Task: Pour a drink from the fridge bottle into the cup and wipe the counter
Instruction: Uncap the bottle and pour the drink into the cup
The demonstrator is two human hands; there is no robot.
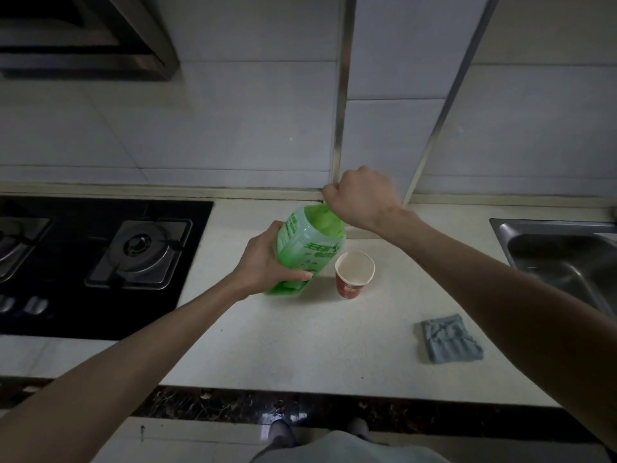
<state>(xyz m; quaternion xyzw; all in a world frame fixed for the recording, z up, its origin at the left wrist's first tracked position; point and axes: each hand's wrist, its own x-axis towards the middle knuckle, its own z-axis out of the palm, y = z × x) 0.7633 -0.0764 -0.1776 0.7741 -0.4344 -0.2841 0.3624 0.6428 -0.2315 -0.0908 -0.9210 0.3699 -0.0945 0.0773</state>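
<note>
A large green plastic bottle (309, 248) stands on the pale counter (300, 342), tilted a little toward the wall. My left hand (267, 262) grips its lower body from the left side. My right hand (359, 192) is curled over the bottle's top, which it hides, so the cap cannot be seen. A red paper cup (354, 274) with a white inside stands upright just right of the bottle, apart from both hands. A folded grey-blue cloth (449, 339) lies flat on the counter to the right of the cup.
A black gas hob (100, 259) with burners fills the counter's left side. A steel sink (564, 255) is set in at the right. A tiled wall (233, 128) runs behind, with a range hood (86, 38) at the upper left.
</note>
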